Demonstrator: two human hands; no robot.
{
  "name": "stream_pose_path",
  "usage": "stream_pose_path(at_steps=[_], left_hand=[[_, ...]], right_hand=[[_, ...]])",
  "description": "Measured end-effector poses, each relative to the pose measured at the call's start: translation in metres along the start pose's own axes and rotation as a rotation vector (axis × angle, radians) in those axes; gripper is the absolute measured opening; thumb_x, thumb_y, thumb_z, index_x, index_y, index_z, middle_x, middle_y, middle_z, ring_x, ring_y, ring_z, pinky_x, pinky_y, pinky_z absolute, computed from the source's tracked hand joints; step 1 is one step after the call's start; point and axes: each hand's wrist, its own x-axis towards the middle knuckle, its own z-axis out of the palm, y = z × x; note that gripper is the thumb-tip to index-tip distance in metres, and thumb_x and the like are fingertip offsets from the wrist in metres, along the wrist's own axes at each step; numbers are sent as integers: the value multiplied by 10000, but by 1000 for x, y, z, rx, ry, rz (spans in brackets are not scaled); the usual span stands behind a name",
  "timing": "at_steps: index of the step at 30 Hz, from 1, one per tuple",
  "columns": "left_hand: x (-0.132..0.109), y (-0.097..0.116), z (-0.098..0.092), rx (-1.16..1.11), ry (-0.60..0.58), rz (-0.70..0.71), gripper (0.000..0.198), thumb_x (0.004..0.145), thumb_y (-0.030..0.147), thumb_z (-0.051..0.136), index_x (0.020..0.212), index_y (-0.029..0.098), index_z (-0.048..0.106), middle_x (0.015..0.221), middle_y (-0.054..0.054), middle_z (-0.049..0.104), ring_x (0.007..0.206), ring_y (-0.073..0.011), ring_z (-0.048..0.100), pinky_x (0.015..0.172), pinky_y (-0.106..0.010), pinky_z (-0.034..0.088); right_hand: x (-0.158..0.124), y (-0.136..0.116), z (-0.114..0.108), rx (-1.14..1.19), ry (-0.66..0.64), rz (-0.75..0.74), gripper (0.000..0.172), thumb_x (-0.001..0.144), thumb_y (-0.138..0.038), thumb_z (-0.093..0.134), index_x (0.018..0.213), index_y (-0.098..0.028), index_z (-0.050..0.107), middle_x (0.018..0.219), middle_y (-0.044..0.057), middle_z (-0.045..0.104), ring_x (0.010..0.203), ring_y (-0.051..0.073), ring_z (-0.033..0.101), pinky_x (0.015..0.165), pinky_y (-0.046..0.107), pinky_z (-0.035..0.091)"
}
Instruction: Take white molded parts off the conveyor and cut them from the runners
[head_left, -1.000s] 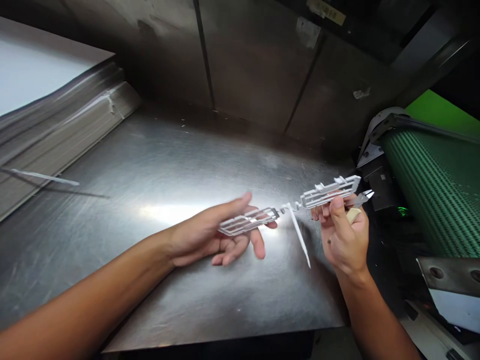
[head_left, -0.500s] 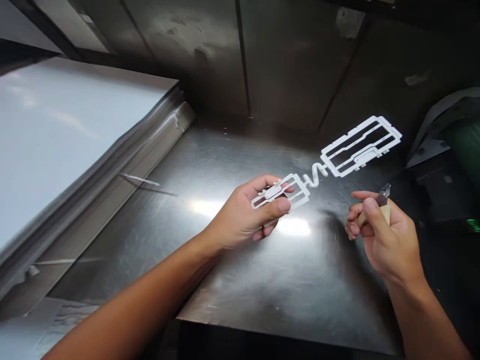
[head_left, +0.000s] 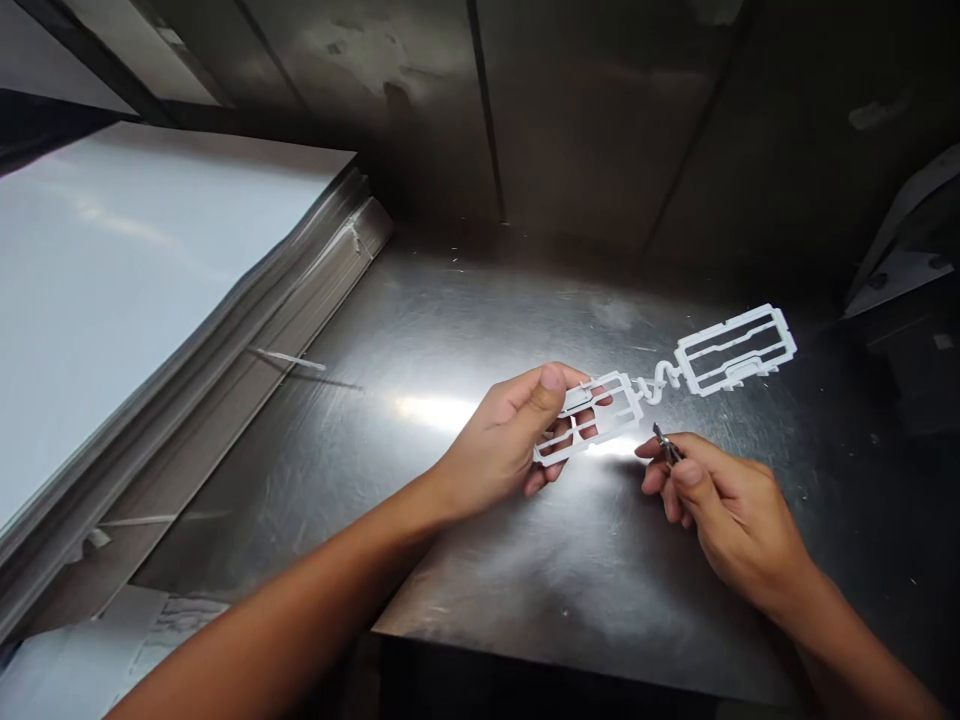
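Note:
My left hand (head_left: 510,440) grips a flat white plastic lattice frame (head_left: 589,420) between thumb and fingers. A wavy white strip (head_left: 660,382) joins that frame to a second, larger lattice frame (head_left: 733,350), which sticks out past my hand over the table. My right hand (head_left: 720,510) is shut around small side cutters (head_left: 666,445). Only their metal tips show, and the fingers hide the handles. The tips sit just right of the near frame, a little apart from it.
Both hands are over a scratched steel table (head_left: 487,590). A tall stack of white sheets (head_left: 135,290) lies along its left side, with a thin white strip (head_left: 289,360) at its edge. A dark metal wall (head_left: 585,130) stands behind the table.
The view has swung left, and the green roller has left the frame. My right hand has moved left and lower, bringing the cutter tips close to the near frame. The left hand still holds the frames.

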Motion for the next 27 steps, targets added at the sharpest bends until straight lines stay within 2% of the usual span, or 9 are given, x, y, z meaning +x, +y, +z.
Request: stream_pose_path(at_steps=[5, 10, 16, 19, 22, 27], left_hand=[[-5, -4, 3, 54, -56, 6, 639, 1114, 777, 629, 1190, 147, 706, 873, -51, 672, 549, -93, 559, 413, -136, 437], [-8, -4, 5, 87, -55, -1, 586, 1134, 735, 636, 1202, 162, 740, 843, -37, 671, 562, -84, 552, 434, -123, 408], [-9, 0, 6, 127, -26, -14, 542, 1136, 708, 658, 1164, 178, 770, 855, -36, 697, 600, -84, 553, 500, -133, 426], [-10, 1, 8, 125, -28, -9, 542, 1126, 706, 680, 1135, 173, 784, 885, -48, 719, 632, -89, 562, 540, -142, 466], [-10, -1, 8, 123, -36, 5, 515, 1136, 681, 680, 1127, 178, 792, 882, -42, 721, 625, -80, 551, 535, -135, 454], [-8, -5, 5, 145, -71, 53, 471, 1175, 650, 629, 1175, 207, 792, 889, -29, 724, 609, -67, 536, 522, -127, 437]], right_hand=[[3, -6, 2, -49, 24, -17, 435, 1304, -501, 544, 1012, -233, 724, 790, -25, 640, 636, 159, 599, 597, 298, 446], [3, -8, 3, -43, 27, -13, 411, 1307, -506, 544, 1057, -244, 738, 877, -24, 694, 727, 171, 650, 637, 296, 465], [6, -10, 2, -20, 24, -7, 484, 1304, -529, 532, 968, -234, 717, 815, -22, 668, 677, 178, 625, 601, 307, 439], [6, -9, 3, -16, 16, -4, 515, 1303, -522, 532, 904, -225, 668, 777, -24, 634, 644, 173, 592, 575, 307, 412], [6, -9, 2, -9, 7, -4, 519, 1301, -500, 532, 876, -220, 632, 753, -28, 612, 620, 169, 564, 570, 305, 394], [5, -15, -1, -21, -52, 88, 467, 1289, -434, 517, 894, -213, 634, 780, -33, 614, 668, 166, 576, 612, 296, 409]])
